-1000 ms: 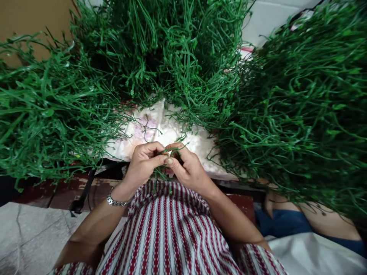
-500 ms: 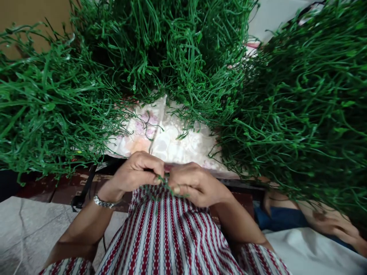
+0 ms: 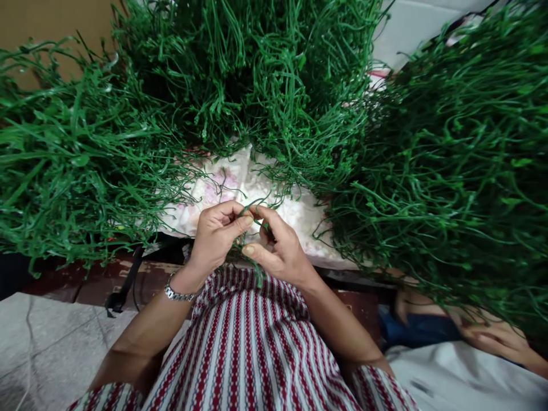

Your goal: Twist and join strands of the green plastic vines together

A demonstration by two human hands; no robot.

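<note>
Head view: floral cover (image 3: 296,216), grey floor (image 3: 64,337); left hand (image 3: 217,233) pinching green stems (image 3: 259,276), right hand (image 3: 285,248), thumb apart.

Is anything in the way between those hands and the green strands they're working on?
Nothing visible: the left hand pinches the thin green strands, with the right hand close alongside, its grip open.

We observe several slender green stems (image 3: 258,274) pinched at the fingertips of our left hand (image 3: 218,233). Above the fingertips, one thin length bends in a shallow arc. Below, other ends dangle loosely; our fingers hide their count.
</note>
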